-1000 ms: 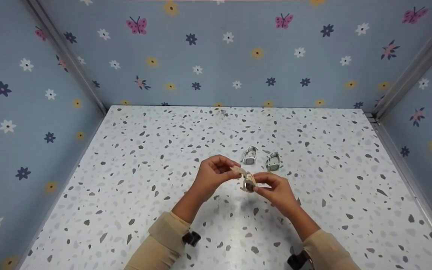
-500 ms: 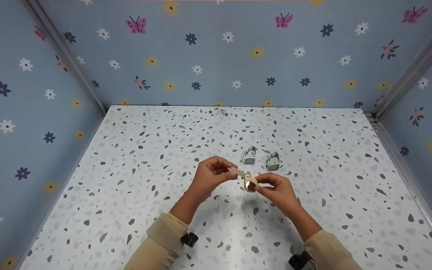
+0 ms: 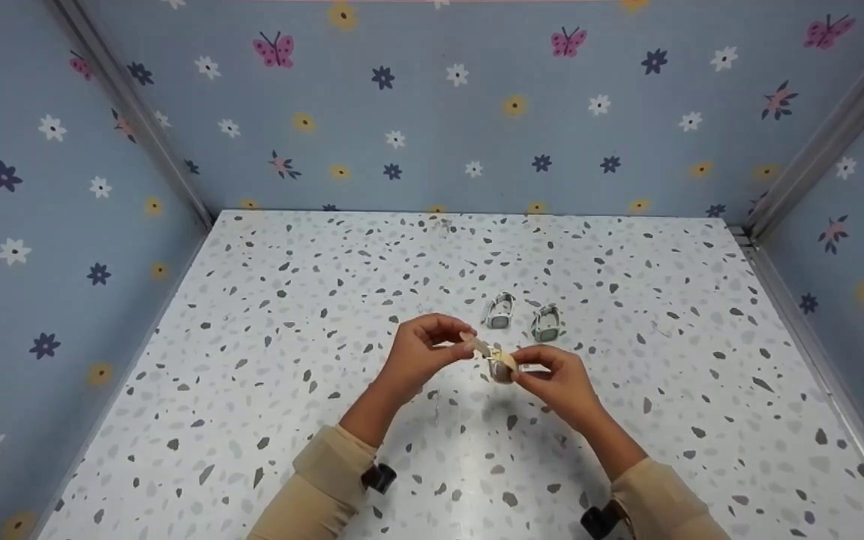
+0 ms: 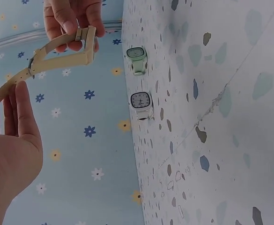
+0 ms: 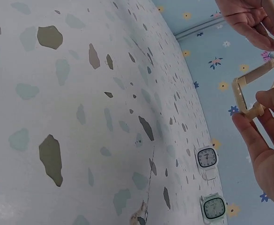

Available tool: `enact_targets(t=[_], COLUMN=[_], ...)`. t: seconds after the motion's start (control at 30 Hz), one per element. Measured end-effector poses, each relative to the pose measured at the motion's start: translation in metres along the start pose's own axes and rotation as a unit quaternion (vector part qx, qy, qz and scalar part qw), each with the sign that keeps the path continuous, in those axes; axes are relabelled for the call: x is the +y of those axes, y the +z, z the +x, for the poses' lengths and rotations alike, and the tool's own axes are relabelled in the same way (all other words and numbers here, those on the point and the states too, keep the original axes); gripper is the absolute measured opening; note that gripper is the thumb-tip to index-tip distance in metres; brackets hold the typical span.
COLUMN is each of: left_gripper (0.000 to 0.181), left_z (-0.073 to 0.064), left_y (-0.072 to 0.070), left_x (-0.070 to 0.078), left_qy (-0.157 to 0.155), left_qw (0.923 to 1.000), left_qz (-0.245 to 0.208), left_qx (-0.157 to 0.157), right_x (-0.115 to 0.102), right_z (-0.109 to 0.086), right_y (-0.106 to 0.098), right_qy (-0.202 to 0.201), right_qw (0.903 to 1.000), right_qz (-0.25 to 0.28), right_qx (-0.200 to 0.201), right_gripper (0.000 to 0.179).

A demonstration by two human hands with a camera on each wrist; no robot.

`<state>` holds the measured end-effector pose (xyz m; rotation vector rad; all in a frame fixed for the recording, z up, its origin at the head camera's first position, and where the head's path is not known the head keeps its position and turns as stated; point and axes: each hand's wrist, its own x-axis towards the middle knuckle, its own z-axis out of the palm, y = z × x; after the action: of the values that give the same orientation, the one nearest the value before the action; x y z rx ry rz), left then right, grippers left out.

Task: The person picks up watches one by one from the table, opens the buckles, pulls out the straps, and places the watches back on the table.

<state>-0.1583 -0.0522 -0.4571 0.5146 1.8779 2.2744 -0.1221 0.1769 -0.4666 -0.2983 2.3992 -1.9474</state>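
A cream wristwatch point(image 3: 502, 367) is held above the table between both hands. My left hand point(image 3: 426, 351) pinches the free end of its strap. My right hand point(image 3: 558, 379) grips the watch at its case, thumb and fingers on either side. In the left wrist view the strap point(image 4: 64, 61) forms a loop, with its tail running through the buckle point(image 4: 31, 66) towards the left hand. The right wrist view shows the case point(image 5: 240, 96) edge-on, so its dial is hidden there. Behind the hands a white watch point(image 3: 499, 312) and a pale green watch point(image 3: 546, 323) stand on the table.
The white speckled tabletop point(image 3: 312, 300) lies beneath the hands. Blue flower-patterned panels point(image 3: 432, 97) enclose it at the back and both sides, with metal posts in the corners. A black wrist camera point(image 3: 379, 478) sits at the left sleeve, another point(image 3: 601, 519) at the right.
The left hand has shifted slightly left, pulling the strap tail straighter. The cream watch has turned a little in the right hand. Both standing watches have stayed put.
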Motion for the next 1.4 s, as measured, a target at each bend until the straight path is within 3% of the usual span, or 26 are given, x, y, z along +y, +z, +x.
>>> enact_targets(t=[0.3,0.43,0.63,0.9,1.13,1.4], left_gripper=[0.026,0.026,0.023,0.025,0.027,0.025], left_z=[0.0,-0.002,-0.011,-0.009,-0.008,-0.006], left_y=[-0.001,0.0,0.006,0.001,0.005,0.014], left_x=[0.0,0.001,0.013,-0.021,-0.032,-0.038], left_qy=[0.0,-0.017,-0.032,-0.036,-0.026,-0.016], left_qw=[0.9987,0.998,0.9961,0.9921,0.9897,0.9828], left_qz=[0.051,0.06,0.082,0.12,0.141,0.184], left_qx=[-0.007,-0.008,-0.004,0.004,0.002,-0.005], right_x=[0.0,0.014,0.03,0.031,0.03,0.032], right_z=[0.002,0.006,0.009,0.009,0.01,0.009], right_y=[-0.001,-0.003,-0.006,-0.009,-0.005,-0.003], right_qy=[-0.011,-0.001,-0.003,-0.022,-0.004,-0.017], right_qw=[0.9999,1.0,0.9998,0.9994,0.9997,0.9989], right_qz=[0.007,0.0,-0.015,-0.018,0.004,0.045], right_qx=[-0.009,0.004,0.015,0.02,0.023,0.001], right_gripper=[0.021,0.022,0.021,0.019,0.02,0.02])
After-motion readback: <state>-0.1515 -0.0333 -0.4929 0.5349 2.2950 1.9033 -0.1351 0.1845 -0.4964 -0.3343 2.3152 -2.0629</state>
